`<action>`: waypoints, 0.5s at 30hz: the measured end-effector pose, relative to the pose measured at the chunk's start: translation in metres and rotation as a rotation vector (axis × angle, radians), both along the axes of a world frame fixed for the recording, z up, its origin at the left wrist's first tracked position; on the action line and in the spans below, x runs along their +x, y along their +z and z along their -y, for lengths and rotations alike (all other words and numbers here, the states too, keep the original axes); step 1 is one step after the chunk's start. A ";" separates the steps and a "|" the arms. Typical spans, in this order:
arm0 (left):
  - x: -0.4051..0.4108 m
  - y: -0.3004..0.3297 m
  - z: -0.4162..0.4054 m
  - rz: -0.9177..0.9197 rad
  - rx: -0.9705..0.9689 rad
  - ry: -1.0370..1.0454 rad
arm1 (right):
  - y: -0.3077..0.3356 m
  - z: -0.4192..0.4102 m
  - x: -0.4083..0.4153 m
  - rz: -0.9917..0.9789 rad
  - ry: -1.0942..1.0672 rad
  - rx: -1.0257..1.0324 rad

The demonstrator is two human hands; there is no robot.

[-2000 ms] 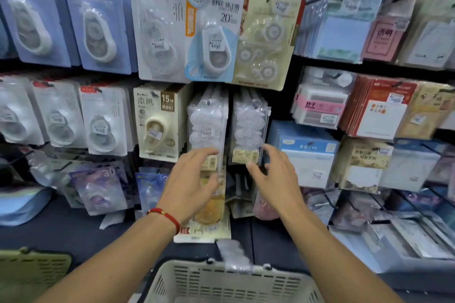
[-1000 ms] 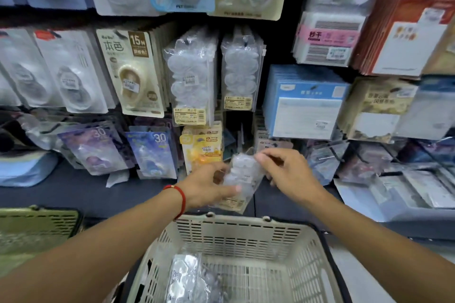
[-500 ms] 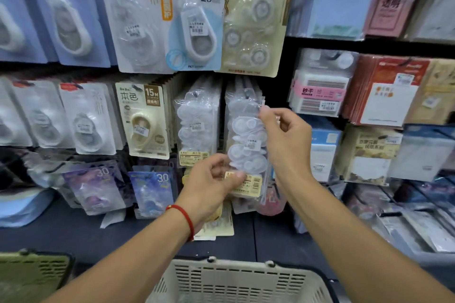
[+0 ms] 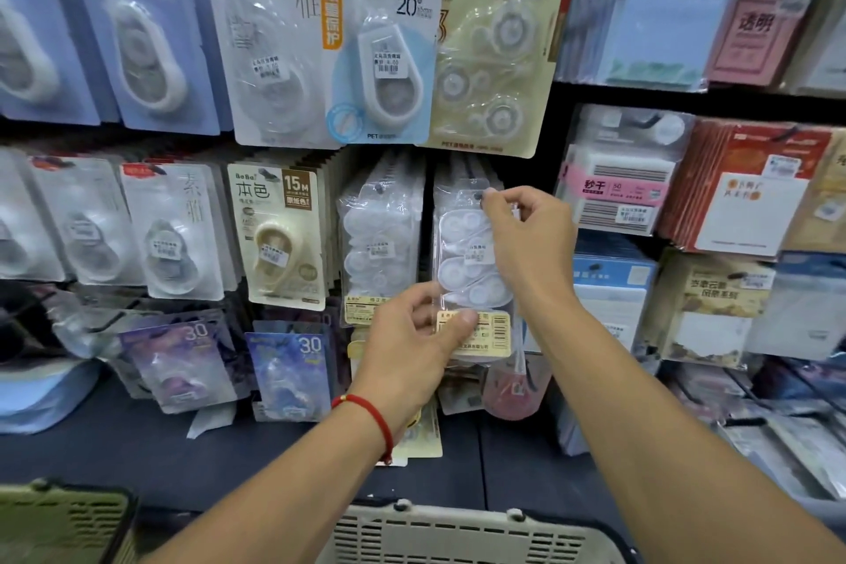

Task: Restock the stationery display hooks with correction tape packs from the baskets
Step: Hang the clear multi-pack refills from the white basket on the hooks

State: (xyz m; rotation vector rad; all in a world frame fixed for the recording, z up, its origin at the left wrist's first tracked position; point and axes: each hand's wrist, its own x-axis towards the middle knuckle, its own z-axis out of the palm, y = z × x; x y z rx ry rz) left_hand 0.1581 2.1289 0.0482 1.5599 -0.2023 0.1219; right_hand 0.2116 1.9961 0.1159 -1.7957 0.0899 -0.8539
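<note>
**Clerk:** Item one: clear correction tape pack point(image 4: 474, 270), multi-unit blister with a yellow barcode label at its foot. A second ago it was low, just above the white basket point(image 4: 458, 534); now it is raised to the right-hand hook point(image 4: 478, 196) of the middle row, in front of the matching packs already hung there.

**Checker:** Meaning for the restock?

**Clerk:** My judgement: this pack is at the threading stage, its hang hole level with the hook tip. Whether the hole is already over the tip, I cannot tell.

**Checker:** Hands?

**Clerk:** Right hand point(image 4: 526, 252): raised, wrist bent inward, grip pinching the pack's top edge beside the hole, remaining fingers loosely curled. Left hand point(image 4: 412, 343): lower, red cord at the wrist, thumb pressed on the yellow label, fingers behind, pinching the bottom edge and steadying it.

**Checker:** Neighbours?

**Clerk:** Identical clear packs point(image 4: 380, 238) on the hook just to the left; beige 15M pack point(image 4: 277, 238) beyond those. Green basket point(image 4: 59, 522) at lower left, only its rim showing.
</note>
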 end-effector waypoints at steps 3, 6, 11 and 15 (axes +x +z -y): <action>0.000 0.000 -0.006 0.036 0.348 0.014 | -0.016 0.000 -0.008 0.041 -0.132 -0.245; 0.004 -0.005 -0.023 0.354 0.924 0.267 | -0.045 0.004 -0.021 0.245 -0.194 -0.645; 0.011 -0.004 -0.043 0.481 1.126 0.398 | -0.077 0.015 -0.022 0.133 -0.254 -1.099; 0.013 -0.010 -0.048 0.472 1.212 0.349 | -0.086 0.010 -0.012 -0.097 -0.119 -1.286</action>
